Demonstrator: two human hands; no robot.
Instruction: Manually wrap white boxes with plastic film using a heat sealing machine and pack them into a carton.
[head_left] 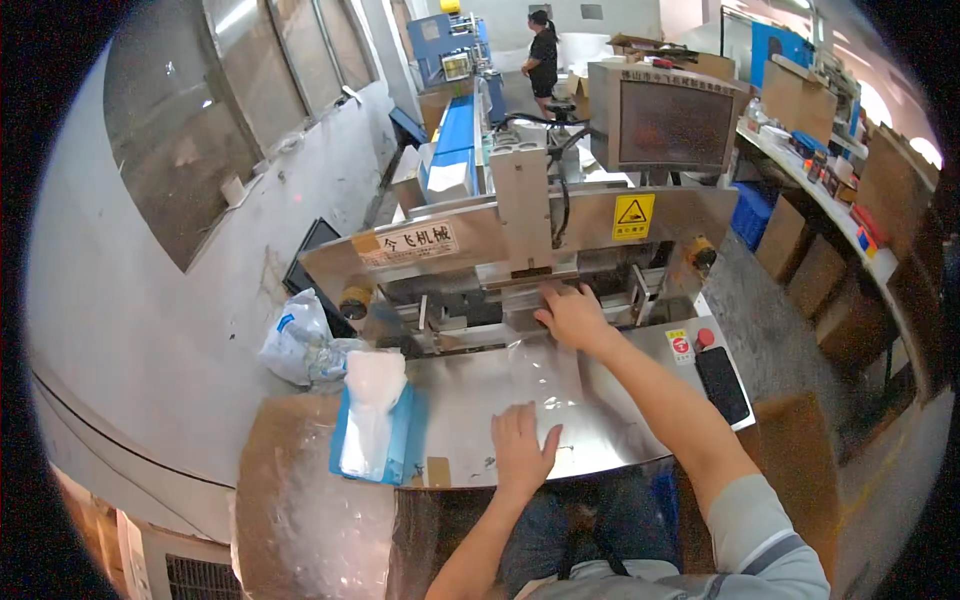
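Note:
My right hand (574, 315) reaches into the low slot of a metal machine (470, 235), fingers spread and pointing left. It lies over the far end of a clear plastic sheet or bag (548, 378); whether it presses on it I cannot tell. Toward me, that clear plastic stretches along the shiny steel worktop (625, 430). My left hand (522, 450) rests flat near the worktop's front edge, fingers stretched out, close to the plastic's near end. Left of it, a stack of clear and white plastic bags (370, 425) sits in a blue holder (403, 435).
A black phone (722, 385) and a red button (705, 338) are at the worktop's right. A screen (672, 120) stands behind the machine. Crumpled plastic (300, 340) lies by the left wall. A cardboard box (300, 500) holds loose plastic. Farther off stands a person (541, 62).

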